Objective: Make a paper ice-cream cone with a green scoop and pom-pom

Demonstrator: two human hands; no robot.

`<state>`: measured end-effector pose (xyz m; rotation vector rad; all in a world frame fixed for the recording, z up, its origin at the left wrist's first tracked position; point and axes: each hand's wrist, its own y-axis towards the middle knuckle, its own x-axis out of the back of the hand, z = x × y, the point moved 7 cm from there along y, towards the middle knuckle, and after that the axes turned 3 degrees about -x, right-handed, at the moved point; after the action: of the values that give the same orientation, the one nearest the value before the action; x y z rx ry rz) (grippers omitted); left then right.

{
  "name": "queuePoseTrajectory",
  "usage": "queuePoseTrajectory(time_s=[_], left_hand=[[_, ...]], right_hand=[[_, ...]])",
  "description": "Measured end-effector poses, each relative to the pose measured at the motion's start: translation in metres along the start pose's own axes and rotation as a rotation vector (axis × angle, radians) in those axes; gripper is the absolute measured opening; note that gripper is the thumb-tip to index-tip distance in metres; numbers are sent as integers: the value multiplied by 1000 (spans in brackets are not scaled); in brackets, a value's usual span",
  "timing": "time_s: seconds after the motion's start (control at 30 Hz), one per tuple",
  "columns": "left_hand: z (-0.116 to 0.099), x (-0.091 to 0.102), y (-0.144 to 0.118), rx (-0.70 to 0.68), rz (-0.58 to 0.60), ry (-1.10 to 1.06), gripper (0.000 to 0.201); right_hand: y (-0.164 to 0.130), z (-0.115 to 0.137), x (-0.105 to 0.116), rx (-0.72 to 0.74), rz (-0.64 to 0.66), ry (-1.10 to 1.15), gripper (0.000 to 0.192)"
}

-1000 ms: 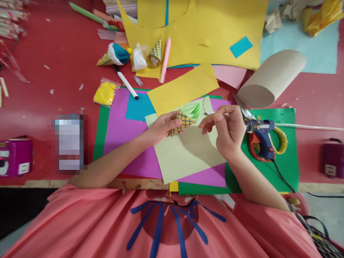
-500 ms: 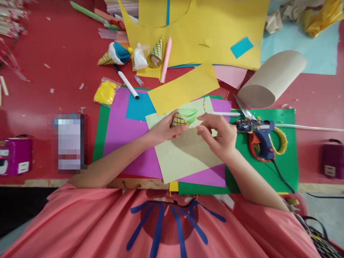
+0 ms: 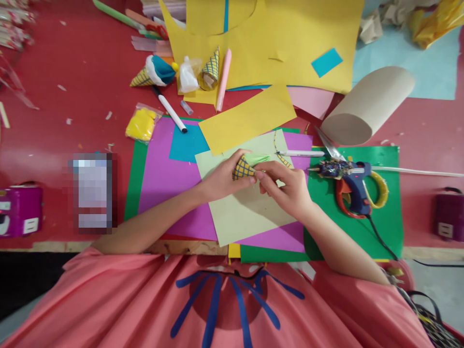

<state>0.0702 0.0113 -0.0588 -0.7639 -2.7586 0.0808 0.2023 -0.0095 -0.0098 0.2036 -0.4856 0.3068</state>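
A small yellow paper cone [image 3: 242,167] with a dark crisscross pattern and a light green paper top [image 3: 260,158] is in my left hand [image 3: 222,180], whose fingers and thumb wrap round it. My right hand [image 3: 288,187] pinches the cone's right-hand edge between thumb and forefinger, just below the green top. Under both hands lies a pale green sheet [image 3: 235,220] over a purple sheet [image 3: 174,203]. Right of my right hand are a white pen [image 3: 302,153] and a blue glue gun [image 3: 357,186] with a clear stick in it.
Scissors [image 3: 380,191] lie partly beneath the glue gun, beside a grey cardboard tube [image 3: 368,106]. Farther back are a finished-looking cone with a blue top [image 3: 163,72], another patterned cone [image 3: 211,70], a white marker [image 3: 172,113] and yellow sheets [image 3: 290,38]. A phone [image 3: 93,191] lies left.
My right hand has moved left and closed from a loose, parted pinch onto the cone's edge. The cone has turned a little in my left hand, so less of the green top shows.
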Motion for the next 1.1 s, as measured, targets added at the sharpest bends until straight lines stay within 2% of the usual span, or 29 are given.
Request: queuePoseTrajectory(time_s=[0.2, 0.33, 0.63, 0.77, 0.87, 0.93, 1.03, 1.1], left_hand=[[5, -8, -2, 68, 133, -290, 63], [3, -14, -2, 81, 186, -449, 63], [-4, -20, -2, 163, 232, -575, 63], [-1, -19, -2, 172, 213, -637, 60], [2, -22, -1, 258, 240, -768, 65], [3, -25, -1, 339, 247, -819, 66], [5, -25, -1, 414, 210, -827, 64], [6, -26, -1, 417, 196, -806, 60]], right_hand=[[3, 4, 1, 32, 57, 75, 16], [5, 8, 4, 69, 88, 63, 17], [7, 14, 10, 219, 132, -10, 18], [7, 9, 16, 136, 52, 73, 15], [4, 6, 23, 94, -74, 187, 17], [3, 6, 25, 101, -124, 173, 15], [3, 7, 22, 110, -133, 62, 13], [4, 6, 17, 86, -98, 22, 13]])
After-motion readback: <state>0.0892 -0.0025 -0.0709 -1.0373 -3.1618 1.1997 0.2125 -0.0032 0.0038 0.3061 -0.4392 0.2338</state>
